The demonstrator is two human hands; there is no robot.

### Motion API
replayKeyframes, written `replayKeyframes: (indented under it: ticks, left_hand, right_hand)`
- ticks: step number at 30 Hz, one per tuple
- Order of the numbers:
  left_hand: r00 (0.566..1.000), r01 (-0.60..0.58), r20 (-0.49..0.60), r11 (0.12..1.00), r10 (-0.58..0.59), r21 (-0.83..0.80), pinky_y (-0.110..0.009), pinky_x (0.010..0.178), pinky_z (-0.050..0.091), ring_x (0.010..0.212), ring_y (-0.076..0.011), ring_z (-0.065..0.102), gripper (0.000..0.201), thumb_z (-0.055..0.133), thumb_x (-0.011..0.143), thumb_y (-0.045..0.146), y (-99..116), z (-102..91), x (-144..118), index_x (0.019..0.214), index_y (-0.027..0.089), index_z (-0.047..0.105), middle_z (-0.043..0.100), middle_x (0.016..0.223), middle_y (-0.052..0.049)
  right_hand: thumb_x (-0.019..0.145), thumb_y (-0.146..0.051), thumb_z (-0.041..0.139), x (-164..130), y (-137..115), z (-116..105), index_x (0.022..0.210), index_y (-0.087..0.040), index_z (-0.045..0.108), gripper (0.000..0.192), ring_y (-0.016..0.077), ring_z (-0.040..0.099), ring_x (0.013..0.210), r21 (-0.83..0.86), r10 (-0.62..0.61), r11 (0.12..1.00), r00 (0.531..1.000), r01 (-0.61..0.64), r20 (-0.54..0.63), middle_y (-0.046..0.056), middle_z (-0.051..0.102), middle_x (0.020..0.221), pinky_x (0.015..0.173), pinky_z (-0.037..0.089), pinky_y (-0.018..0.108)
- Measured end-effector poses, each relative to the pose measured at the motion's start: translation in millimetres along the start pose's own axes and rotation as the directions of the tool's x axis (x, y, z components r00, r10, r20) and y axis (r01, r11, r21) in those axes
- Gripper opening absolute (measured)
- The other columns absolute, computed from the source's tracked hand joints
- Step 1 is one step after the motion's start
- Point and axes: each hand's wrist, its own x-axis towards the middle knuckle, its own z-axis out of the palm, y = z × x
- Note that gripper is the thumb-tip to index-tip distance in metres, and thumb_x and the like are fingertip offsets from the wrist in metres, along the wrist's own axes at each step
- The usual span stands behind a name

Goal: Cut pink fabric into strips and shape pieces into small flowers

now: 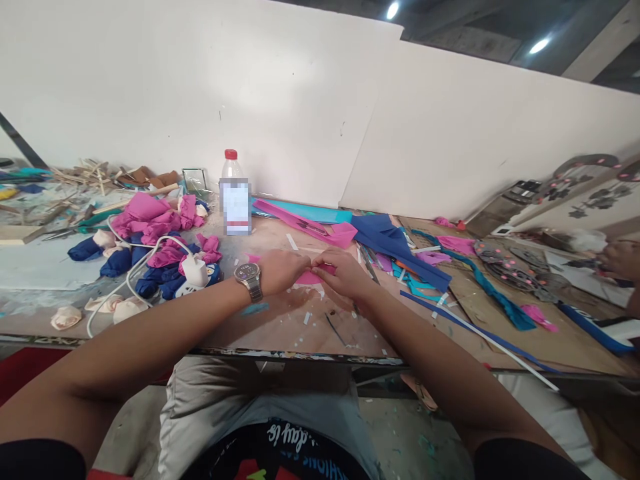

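At the middle of the table, my left hand [284,270], with a watch [247,277] on its wrist, pinches a piece of pink fabric [309,276]. My right hand [343,272] meets it fingertip to fingertip and grips the same piece. Part of the fabric shows below the fingers; the rest is hidden by them. Just behind the hands lies a long pink strip [300,223], with a blue folded strip [395,247] to its right. Small white scraps [307,319] are scattered on the tabletop near my hands.
On the left are bunched pink and blue fabric pieces [150,217], a white charger [195,270] with its cable, and wood sticks [95,175]. A red-capped bottle [231,163] and a lit phone [237,207] stand behind. Another person's hand [620,260] is far right, near cardboard [480,293].
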Motion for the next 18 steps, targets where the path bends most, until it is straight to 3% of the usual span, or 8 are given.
replayKeyframes:
  ticks: [10, 18]
  left_hand:
    - [1.0, 0.027, -0.002, 0.997, -0.028, -0.075, -0.031, 0.066, 0.039, 0.081, -0.0229, 0.067, 0.036, 0.036, 0.103, 0.039, 8.2, -6.6, -2.6, 0.103, 0.021, 0.068, 0.073, 0.091, -0.007]
    - [0.997, 0.034, -0.06, 0.996, -0.039, -0.087, -0.031, 0.062, 0.036, 0.077, -0.022, 0.066, 0.027, 0.045, 0.096, 0.036, 2.2, 1.3, -3.5, 0.093, 0.021, 0.067, 0.072, 0.085, -0.007]
  right_hand:
    - [0.095, -0.03, 0.056, 1.0, -4.0, -1.4, 0.089, -0.02, 0.065, 0.015, 0.0222, 0.062, 0.084, -0.016, -0.079, 0.997, 0.997, 0.079, 0.008, 0.007, 0.072, 0.087, 0.08, 0.046, 0.036]
    - [0.095, -0.037, 0.061, 0.1, -0.9, 0.1, 0.089, -0.021, 0.068, 0.018, 0.0214, 0.064, 0.086, 0.012, -0.017, 1.0, 1.0, 0.017, -0.005, 0.006, 0.073, 0.089, 0.08, 0.047, 0.034]
